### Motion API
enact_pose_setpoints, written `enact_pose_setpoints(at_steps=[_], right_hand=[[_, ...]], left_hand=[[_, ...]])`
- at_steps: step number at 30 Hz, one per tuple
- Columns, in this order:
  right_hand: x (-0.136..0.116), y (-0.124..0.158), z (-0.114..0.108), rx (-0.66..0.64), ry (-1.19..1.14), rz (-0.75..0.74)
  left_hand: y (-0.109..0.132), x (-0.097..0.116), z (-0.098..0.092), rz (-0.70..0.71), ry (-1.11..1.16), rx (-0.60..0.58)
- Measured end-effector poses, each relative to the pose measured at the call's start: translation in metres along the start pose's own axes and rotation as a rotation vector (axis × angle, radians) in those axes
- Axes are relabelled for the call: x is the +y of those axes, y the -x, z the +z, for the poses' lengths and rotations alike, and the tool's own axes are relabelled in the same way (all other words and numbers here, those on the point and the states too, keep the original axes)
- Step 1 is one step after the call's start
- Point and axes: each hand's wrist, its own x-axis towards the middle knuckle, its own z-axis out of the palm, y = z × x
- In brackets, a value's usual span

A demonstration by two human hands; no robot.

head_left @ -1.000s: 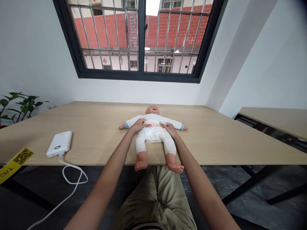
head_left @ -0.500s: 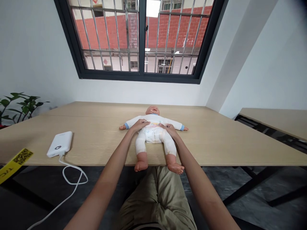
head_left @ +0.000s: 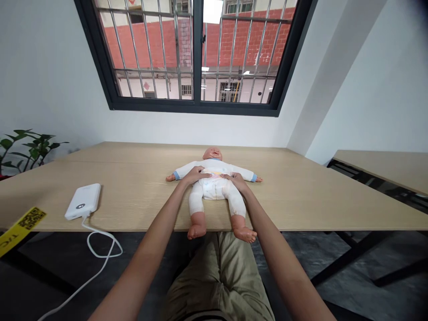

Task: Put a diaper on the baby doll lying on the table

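Observation:
A baby doll (head_left: 187, 169) lies on its back on the wooden table, arms spread and feet reaching past the front edge. It wears a white top with blue cuffs and a white diaper (head_left: 214, 189). At the diaper's waist, on the left side, my left hand (head_left: 195, 174) is closed, its thumb lying across the front. Opposite it, my right hand (head_left: 237, 181) grips the other side of the waist, thumb pointing inward. Most of the fingers of both hands are hidden around the doll's sides.
A white power bank (head_left: 83, 201) with a white cable (head_left: 106, 256) hanging over the edge lies on the table (head_left: 140, 196) at left. Beyond it stands a leafy plant (head_left: 35, 147). A yellow tag (head_left: 22, 229) shows at far left. A second table (head_left: 384, 167) stands at right.
Both thumbs have shifted slightly at the diaper's waist, the left one a little lower and further inward. The doll has stayed in place.

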Motion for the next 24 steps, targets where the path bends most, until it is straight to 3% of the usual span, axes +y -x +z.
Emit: enact_pose_setpoints(at_steps=[14,24], right_hand=[[-0.0022,-0.0023,0.0006,-0.032,-0.051,0.052],[-0.0011,-0.0023,0.0026,-0.012,-0.114,0.055]], left_hand=[[0.0011,0.0016,0.0012,0.03,-0.043,0.044],[0.0022,-0.0013,-0.0032,0.003,-0.026,0.007]])
